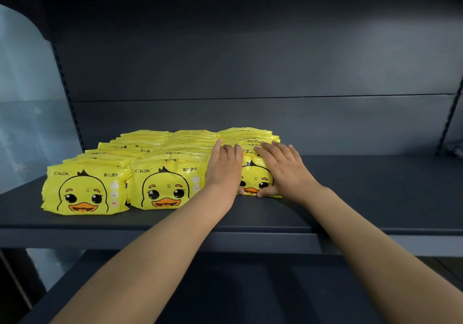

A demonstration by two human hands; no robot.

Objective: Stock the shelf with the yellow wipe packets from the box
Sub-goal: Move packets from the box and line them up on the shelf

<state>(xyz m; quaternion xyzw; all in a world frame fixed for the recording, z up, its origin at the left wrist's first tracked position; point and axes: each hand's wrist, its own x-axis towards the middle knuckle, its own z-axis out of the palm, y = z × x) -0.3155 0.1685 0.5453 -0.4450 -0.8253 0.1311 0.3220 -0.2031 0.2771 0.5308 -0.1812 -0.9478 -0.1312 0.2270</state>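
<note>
standing on the left half of a dark grey metal shelf board (363, 185), three rows of glossy yellow plastic wipe packets (165, 188) run back toward the grey back panel (250, 60), with a slotted upright (67, 93) to their left and a lower shelf (225, 293) beneath. each front face shows a cartoon duck with an orange beak, the word "ckak" and the characters 婴儿湿巾. both bare forearms reach in side by side. the left hand (224, 167) and right hand (285, 168) clasp the front packet of the right row (255, 175), fingers laid over its top edge, thumbs pressed low on its face, hiding much of its duck.
</note>
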